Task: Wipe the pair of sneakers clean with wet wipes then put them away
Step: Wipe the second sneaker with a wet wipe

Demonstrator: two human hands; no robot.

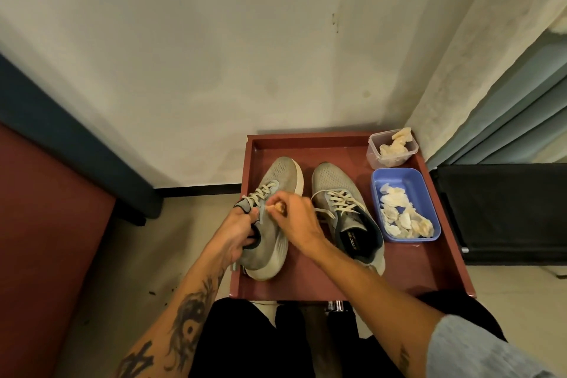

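Two grey sneakers stand on a dark red tray [399, 273]. The left sneaker [276, 181] is tilted on its side, and my left hand [236, 233] grips it at the collar with fingers inside the opening. My right hand [299, 219] pinches a small crumpled wet wipe [274, 207] against that sneaker's side, just below the laces. The right sneaker [337, 193] stands upright and untouched beside it, its laces loose.
A clear plastic tub [380, 158] with crumpled wipes sits at the tray's far right corner. In front of it is a blue tub [376, 193] holding several crumpled wipes. A wall stands behind the tray, a dark cabinet to the right, red furniture to the left.
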